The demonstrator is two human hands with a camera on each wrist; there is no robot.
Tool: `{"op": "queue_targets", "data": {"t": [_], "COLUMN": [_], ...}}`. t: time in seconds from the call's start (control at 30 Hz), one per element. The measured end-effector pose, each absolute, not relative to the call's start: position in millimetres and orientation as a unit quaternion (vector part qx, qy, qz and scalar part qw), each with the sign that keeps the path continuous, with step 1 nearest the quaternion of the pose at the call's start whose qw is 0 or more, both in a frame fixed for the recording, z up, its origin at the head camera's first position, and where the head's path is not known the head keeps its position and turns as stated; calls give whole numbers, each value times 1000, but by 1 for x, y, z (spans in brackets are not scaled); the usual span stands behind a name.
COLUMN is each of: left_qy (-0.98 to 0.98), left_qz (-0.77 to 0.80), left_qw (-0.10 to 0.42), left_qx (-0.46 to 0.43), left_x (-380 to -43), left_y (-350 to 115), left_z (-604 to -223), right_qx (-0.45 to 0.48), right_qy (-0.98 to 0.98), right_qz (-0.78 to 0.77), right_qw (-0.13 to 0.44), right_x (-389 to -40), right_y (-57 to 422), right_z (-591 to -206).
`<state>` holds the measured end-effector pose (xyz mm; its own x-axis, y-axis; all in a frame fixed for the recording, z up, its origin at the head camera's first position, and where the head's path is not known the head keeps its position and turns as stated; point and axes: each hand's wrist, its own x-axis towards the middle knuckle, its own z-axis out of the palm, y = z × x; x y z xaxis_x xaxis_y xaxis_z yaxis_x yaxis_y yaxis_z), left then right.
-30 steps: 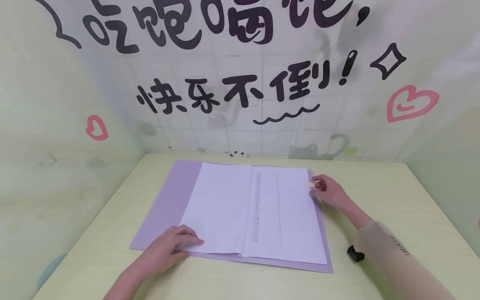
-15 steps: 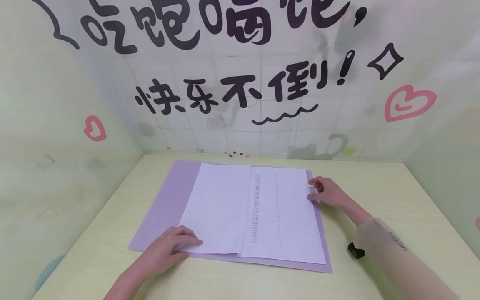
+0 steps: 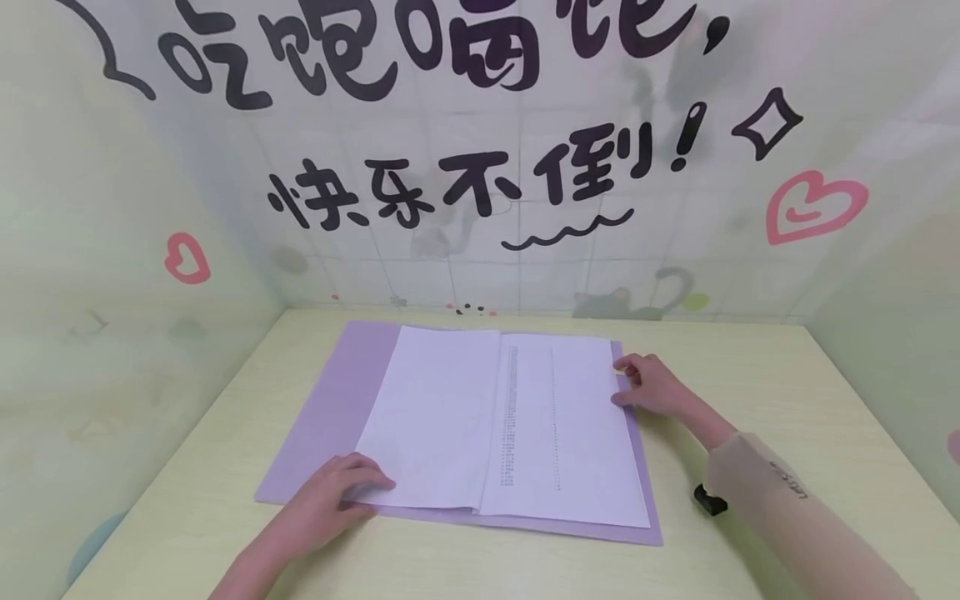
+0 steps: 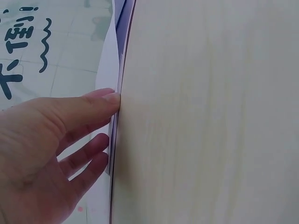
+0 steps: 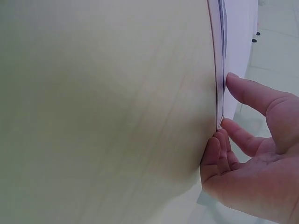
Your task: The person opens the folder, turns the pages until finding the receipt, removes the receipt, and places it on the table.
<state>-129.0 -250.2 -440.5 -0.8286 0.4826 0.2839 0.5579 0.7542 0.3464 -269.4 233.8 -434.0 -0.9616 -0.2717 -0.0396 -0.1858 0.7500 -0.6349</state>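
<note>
A flat purple plastic-looking folder (image 3: 318,425) lies spread on the pale wood-grain table (image 3: 757,375), a white printed sheet (image 3: 592,442) on its right side. The left hand (image 3: 336,493) pinches the folder's near edge between thumb and fingers; the right hand (image 3: 654,387) has thumb and forefinger apart at the right edge, its grip hard to tell. Handling the pages well probably calls for light left pressure and right fingertips that separate one sheet without creasing it.
</note>
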Motion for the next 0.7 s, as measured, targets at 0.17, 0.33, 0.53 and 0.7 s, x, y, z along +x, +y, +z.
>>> {"op": "queue_targets", "data": {"t": [0.17,0.33,0.53,0.7], "left_qy": [-939,-955,-954,-948], "left_qz": [-204,-196,-199,-203], "left_qw": [100,88,114,137], "left_qx": [-258,-204,-191,-203], "left_x": [-126,-122,-119,-119], "left_y": [-249,-246,-245,-248], "left_z": [-440,-438,-442,-444], "right_qx": [-118,-116,-114,-112], "right_qy": [933,932,932,932], "right_qz": [-334,-337,-337,-338], "right_qw": [68,68,68,68], "right_x": [-270,-268,-268,-269], "right_y": [233,231,231,231], "right_z": [-435,-433,-433,-435]}}
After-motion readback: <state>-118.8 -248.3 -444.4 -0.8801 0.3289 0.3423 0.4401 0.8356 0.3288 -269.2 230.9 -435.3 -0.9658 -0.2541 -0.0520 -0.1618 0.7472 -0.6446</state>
